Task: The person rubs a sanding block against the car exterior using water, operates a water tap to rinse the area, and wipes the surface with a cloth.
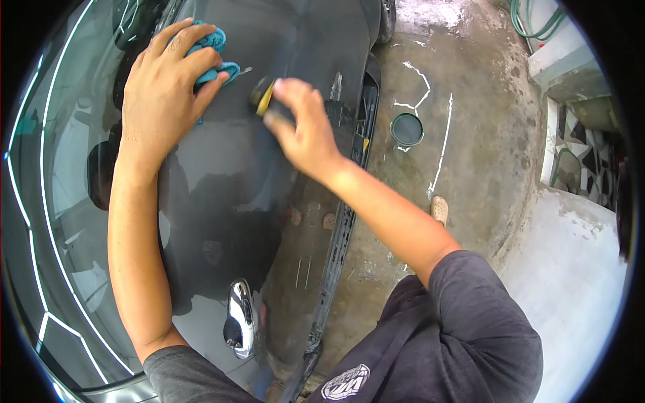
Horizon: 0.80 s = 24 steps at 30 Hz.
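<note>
A dark grey car door panel (215, 154) fills the middle, glossy with reflections. High on it, my left hand (171, 84) grips a folded teal cloth (208, 40), its fingers bent over the cloth. A small white smear shows beside the cloth. Right of it, my right hand (302, 127) pinches a small black and yellow pad (264, 97) against or just over the panel, slightly blurred. A chrome door handle (240, 316) sits lower on the door, between my forearms.
The car's glass (60, 201) curves along the left. On the concrete floor (484, 168) at the right stand a round dark bucket (406, 129) and my clog (439, 208). A white wall (564, 255) with an opening bounds the right, and a green hose (537, 27) lies at top right.
</note>
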### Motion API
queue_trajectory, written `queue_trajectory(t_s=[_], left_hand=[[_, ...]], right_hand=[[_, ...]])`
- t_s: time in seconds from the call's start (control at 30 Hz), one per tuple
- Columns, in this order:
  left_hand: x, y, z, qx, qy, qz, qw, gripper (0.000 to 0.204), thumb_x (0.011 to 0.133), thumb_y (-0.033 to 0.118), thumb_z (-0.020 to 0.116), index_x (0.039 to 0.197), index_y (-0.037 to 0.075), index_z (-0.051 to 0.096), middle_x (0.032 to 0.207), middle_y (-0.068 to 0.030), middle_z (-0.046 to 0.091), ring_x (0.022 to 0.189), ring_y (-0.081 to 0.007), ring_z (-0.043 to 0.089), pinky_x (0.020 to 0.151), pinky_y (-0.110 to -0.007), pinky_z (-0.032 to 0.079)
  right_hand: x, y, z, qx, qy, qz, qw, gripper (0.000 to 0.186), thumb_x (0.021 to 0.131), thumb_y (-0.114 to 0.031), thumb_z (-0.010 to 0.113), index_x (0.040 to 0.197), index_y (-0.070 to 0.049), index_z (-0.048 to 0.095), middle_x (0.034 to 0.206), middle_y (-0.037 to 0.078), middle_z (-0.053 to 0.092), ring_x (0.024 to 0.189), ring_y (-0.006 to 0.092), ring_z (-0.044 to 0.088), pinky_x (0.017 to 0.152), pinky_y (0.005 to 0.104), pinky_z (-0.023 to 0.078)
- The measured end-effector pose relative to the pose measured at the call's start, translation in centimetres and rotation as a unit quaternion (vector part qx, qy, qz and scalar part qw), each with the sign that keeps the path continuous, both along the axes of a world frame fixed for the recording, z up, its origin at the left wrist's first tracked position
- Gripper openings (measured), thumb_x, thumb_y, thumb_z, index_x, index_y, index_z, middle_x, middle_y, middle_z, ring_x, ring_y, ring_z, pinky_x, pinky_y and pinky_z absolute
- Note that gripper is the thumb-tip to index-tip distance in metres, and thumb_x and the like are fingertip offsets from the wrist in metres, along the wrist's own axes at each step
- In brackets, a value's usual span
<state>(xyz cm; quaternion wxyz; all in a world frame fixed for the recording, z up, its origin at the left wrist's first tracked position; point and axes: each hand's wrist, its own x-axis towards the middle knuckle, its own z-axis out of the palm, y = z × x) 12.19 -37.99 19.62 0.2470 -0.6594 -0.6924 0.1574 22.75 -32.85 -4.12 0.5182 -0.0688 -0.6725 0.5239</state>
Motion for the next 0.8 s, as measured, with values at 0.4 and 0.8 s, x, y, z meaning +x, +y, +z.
queue_trajectory(t_s=[0.4, 0.8], left_hand=[[0.4, 0.1, 0.1, -0.009, 0.019, -0.002, 1.000, 0.013, 0.087, 0.019, 0.078, 0.092, 0.012, 0.069, 0.131, 0.0033, 0.066, 0.133, -0.0249, 0.058, 0.100, -0.042, 0.053], [2.4, 0.5, -0.4, 0.013, -0.005, 0.021, 1.000, 0.020, 0.072, 0.012, 0.085, 0.084, 0.007, 0.069, 0.120, -0.0101, 0.068, 0.125, -0.0326, 0.059, 0.101, -0.044, 0.050]], right_hand=[[3.9, -4.5, -0.5, -0.021, -0.029, 0.027, 0.999, 0.050, 0.081, -0.010, 0.074, 0.129, -0.007, 0.058, 0.131, 0.018, 0.057, 0.112, 0.0365, 0.056, 0.095, 0.0472, 0.044], [8.8, -9.6, -2.7, 0.016, -0.021, 0.096, 0.995, 0.056, 0.077, -0.009, 0.077, 0.130, -0.013, 0.059, 0.129, 0.013, 0.058, 0.106, 0.0345, 0.056, 0.090, 0.0450, 0.045]])
